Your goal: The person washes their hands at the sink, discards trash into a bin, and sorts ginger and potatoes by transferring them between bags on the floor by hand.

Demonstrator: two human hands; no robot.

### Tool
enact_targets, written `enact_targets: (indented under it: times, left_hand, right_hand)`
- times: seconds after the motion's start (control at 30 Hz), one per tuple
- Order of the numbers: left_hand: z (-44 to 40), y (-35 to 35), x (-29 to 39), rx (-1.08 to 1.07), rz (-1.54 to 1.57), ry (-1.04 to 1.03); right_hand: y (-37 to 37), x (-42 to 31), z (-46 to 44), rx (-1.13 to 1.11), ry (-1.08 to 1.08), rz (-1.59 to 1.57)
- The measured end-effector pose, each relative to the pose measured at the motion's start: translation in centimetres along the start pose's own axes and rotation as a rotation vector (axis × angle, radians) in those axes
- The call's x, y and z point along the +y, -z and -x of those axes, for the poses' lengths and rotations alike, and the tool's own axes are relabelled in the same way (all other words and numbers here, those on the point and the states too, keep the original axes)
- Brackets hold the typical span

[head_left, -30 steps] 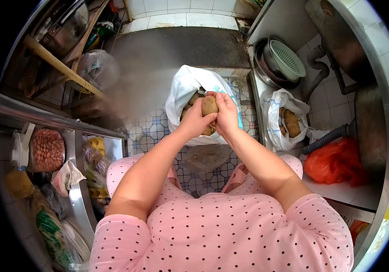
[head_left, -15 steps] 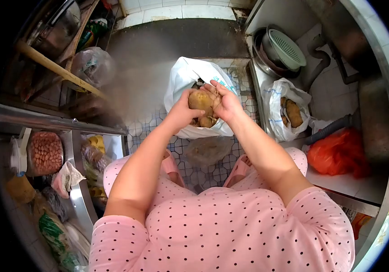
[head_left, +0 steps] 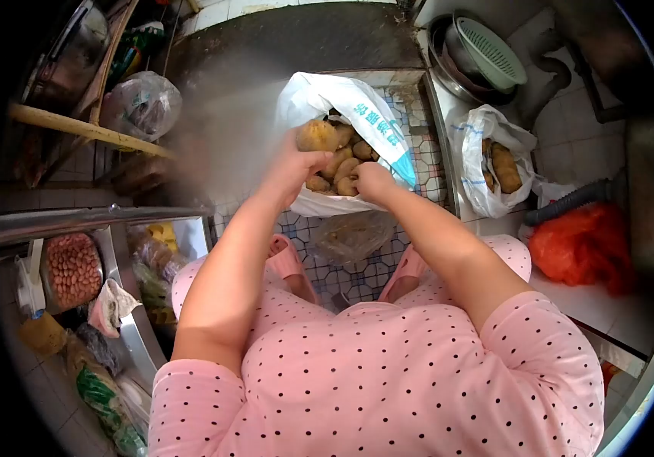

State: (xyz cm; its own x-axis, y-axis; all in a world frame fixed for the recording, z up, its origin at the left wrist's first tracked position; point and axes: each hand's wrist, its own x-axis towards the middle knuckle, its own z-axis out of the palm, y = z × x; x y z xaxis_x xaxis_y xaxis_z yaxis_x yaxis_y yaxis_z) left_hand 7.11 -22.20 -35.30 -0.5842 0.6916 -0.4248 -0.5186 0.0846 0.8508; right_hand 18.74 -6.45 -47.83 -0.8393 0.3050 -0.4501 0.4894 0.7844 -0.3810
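Note:
My left hand point(head_left: 291, 171) is wrapped round a large yellowish-brown potato point(head_left: 317, 135), held at the left side of an open white plastic bag point(head_left: 369, 110) with blue print. Inside the bag lie several more potatoes point(head_left: 342, 161), beneath and beside that hand. At the bag's right side, my right hand point(head_left: 373, 183) is closed, with its fingertips down among the potatoes. Whatever those fingers grip is hidden from me. A crumpled clear plastic bag point(head_left: 351, 238) lies on the patterned tile floor, just below the white bag and between my feet.
On the right ledge stand a second white bag point(head_left: 481, 194) with potatoes, a red plastic bag point(head_left: 582, 247), and a green colander point(head_left: 492, 53) over metal bowls. A jar of peanuts point(head_left: 74, 268) is at left. A wooden pole point(head_left: 87, 128) crosses the upper left.
My right hand was open beside the potato; now it is lower, closed, at the bag's right side. My left hand has moved the potato left and slightly up. More potatoes show.

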Motion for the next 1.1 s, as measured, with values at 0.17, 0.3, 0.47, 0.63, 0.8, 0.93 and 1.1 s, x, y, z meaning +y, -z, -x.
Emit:
enact_targets:
  times: [0.17, 0.3, 0.47, 0.63, 0.8, 0.93, 1.1]
  left_hand:
    - [-0.1, 0.2, 0.6, 0.034, 0.055, 0.103]
    - [0.3, 0.1, 0.2, -0.031, 0.226, 0.112]
    - [-0.2, -0.1, 0.3, -0.347, 0.624, 0.078]
    - [0.7, -1.8, 1.4, -0.234, 0.704, 0.047]
    - [2.5, -3.8, 3.2, 0.078, 0.651, 0.13]
    - [0.1, -2.8, 1.2, 0.205, 0.705, -0.08]
    - [0.2, -2.2, 1.8, 0.376, 0.528, -0.234]
  right_hand:
    - [3.2, -0.9, 0.5, 0.198, 0.016, -0.254]
    - [8.4, -3.5, 3.3, 0.226, -0.018, -1.008]
    - [10.1, -6.3, 5.6, 0.252, 0.158, -1.533]
    - [11.0, -8.9, 7.3, 0.706, 0.457, -0.545]
    - [10.8, -10.9, 6.2, 0.505, 0.648, -0.857]
    - [8.7, -12.8, 5.1, 0.491, 0.502, -1.292]
    - [8.3, -14.5, 4.6, 0.428, 0.353, -1.554]
